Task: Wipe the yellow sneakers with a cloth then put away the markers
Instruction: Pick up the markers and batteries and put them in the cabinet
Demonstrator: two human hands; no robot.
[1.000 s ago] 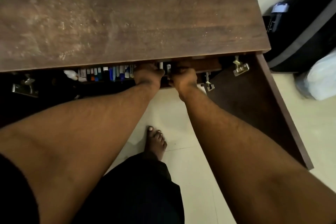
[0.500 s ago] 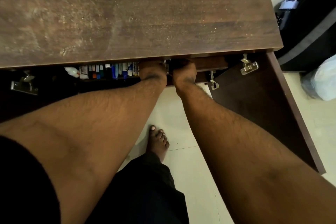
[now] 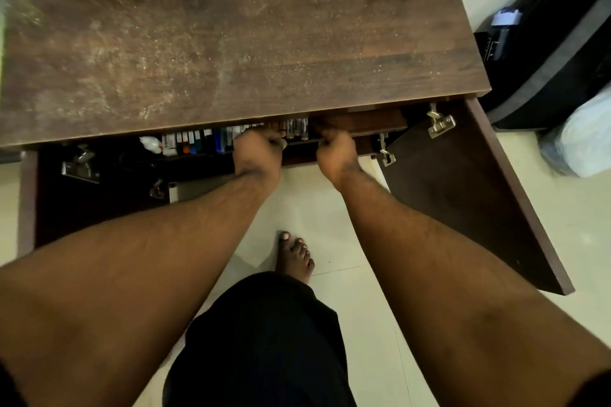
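At mid-frame, the left hand [image 3: 258, 150] and right hand [image 3: 335, 152] reached under the desk [image 3: 231, 43] edge beside a row of markers [image 3: 211, 140]; their grasp could not be told.

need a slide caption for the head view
Both hands, left hand and right hand, reach to a row of markers in the open cabinet.

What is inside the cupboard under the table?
A row of markers stands on a shelf inside the cupboard. Both hands, left and right, reach in. The table hides everything farther back.
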